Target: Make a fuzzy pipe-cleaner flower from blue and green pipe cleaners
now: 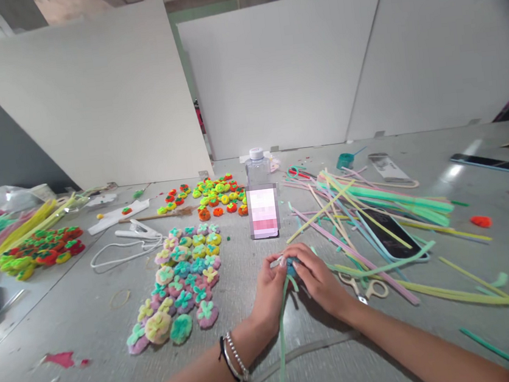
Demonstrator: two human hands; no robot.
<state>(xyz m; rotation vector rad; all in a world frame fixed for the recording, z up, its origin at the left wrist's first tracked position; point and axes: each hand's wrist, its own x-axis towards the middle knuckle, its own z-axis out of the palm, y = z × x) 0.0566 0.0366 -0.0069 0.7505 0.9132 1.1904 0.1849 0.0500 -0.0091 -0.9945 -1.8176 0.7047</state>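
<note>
Left of the hands, pastel flowers (179, 273) lie in a tidy patch, seemingly parked out of the way. The left hand (269, 290) and right hand (317, 276) meet fingertip to fingertip, both pinching a small teal coil (291, 266), probably to keep it tight. Its green pipe cleaner (282, 329) trails back between the wrists. Scissors (367, 288) lie just right of the right hand, with loose pipe cleaners (367, 215) beyond them.

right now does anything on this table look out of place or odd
Yes. A dark phone lies half buried under the loose pipe cleaners, strands crossing its screen, right of the right hand, which pinches a teal piece with the left hand. Scissors beside it are partly covered. A red scrap lies alone near left.
</note>
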